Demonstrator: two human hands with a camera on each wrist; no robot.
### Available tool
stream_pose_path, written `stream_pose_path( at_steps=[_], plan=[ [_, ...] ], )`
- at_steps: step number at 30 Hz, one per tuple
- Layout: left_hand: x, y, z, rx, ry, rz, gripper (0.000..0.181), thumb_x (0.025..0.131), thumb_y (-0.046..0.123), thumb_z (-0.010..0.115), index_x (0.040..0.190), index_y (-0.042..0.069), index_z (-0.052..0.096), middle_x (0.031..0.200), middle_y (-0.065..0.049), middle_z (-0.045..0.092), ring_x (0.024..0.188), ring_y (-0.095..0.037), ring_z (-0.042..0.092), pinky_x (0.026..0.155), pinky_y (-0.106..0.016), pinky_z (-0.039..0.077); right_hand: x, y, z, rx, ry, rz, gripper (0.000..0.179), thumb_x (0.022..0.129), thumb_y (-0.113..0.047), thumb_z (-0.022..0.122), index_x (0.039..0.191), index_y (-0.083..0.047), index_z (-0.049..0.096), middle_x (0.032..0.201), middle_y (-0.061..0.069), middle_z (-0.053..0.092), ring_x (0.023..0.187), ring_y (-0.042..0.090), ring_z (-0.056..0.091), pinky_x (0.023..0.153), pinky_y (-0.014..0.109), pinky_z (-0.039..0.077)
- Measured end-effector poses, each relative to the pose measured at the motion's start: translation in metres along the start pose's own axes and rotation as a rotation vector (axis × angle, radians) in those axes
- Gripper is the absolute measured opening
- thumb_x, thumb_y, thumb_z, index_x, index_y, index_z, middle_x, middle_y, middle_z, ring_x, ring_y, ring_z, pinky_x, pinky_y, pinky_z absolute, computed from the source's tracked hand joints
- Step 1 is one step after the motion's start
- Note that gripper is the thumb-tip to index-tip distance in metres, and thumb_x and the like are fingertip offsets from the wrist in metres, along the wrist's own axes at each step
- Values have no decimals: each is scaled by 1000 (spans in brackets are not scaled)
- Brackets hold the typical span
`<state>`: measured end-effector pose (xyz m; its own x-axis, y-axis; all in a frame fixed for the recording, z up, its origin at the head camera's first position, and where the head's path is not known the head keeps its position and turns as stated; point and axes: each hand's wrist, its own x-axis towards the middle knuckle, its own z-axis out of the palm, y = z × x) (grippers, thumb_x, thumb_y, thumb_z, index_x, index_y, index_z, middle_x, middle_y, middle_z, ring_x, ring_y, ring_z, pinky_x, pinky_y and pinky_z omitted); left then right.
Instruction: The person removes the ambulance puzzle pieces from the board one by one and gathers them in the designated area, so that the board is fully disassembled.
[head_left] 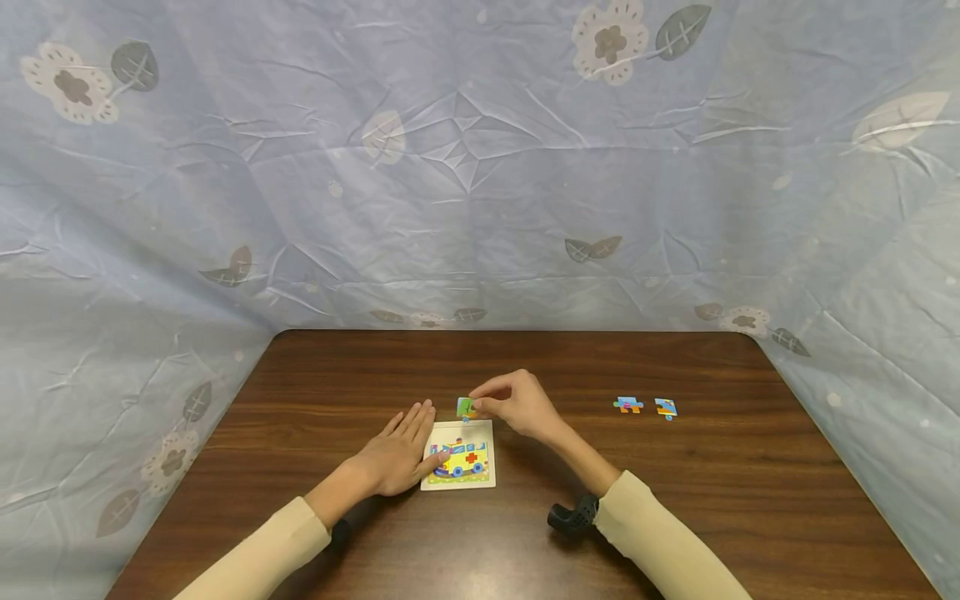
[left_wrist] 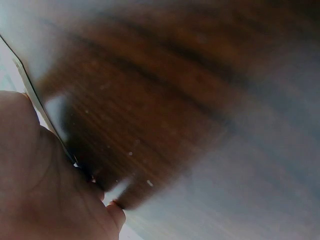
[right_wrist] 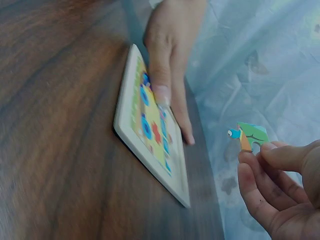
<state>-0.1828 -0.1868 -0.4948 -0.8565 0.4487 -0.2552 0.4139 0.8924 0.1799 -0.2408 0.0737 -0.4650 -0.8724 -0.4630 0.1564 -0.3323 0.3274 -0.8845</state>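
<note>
A square puzzle board [head_left: 457,484] with a pale frame lies on the table, showing a yellow ambulance picture. My left hand [head_left: 397,454] rests along its left side, fingers straight, with the thumb lying over the picture. In the right wrist view that thumb [right_wrist: 161,92] touches the board's surface. Just above the board's far edge, my right hand [head_left: 522,406] pinches a green, orange and blue puzzle piece [right_wrist: 252,134] between thumb and fingertips. The piece is held apart from the board. The left wrist view shows mostly the palm [left_wrist: 40,180] and tabletop.
Two loose puzzle pieces lie to the right on the brown wooden table [head_left: 360,367]: one blue and orange piece [head_left: 627,405] and another beside it [head_left: 665,407]. Black devices are strapped at the wrists, the right one [head_left: 572,517] plainly visible. A patterned cloth [head_left: 450,208] hangs behind.
</note>
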Motion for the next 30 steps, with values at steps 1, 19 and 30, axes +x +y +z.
stream_pose_path(
  at_steps=[1, 19, 30],
  plan=[
    [0, 0, 0, 3, -1, -1, 88, 110, 65, 26, 169, 1, 9, 178, -17, 2, 167, -35, 4, 136, -56, 13, 0, 1, -3, 5, 6, 4, 11, 95, -11, 79, 104, -7, 84, 107, 13, 82, 85, 25, 81, 77, 43, 67],
    [0, -1, 2, 2, 5, 9, 89, 110, 65, 25, 169, 2, 8, 178, -17, 2, 167, -35, 3, 136, -55, 12, -20, 9, -59, -9, 33, 54, 13, 96, -13, 78, 106, -7, 84, 101, 14, 82, 90, 45, 78, 83, 54, 65],
    [1, -2, 2, 11, 9, 8, 89, 109, 67, 24, 169, 2, 8, 178, -17, 2, 167, -35, 4, 136, -55, 12, -34, 22, -93, -57, 45, 90, 15, 96, -13, 78, 108, -6, 83, 103, 15, 82, 91, 43, 79, 84, 56, 65]
  ],
)
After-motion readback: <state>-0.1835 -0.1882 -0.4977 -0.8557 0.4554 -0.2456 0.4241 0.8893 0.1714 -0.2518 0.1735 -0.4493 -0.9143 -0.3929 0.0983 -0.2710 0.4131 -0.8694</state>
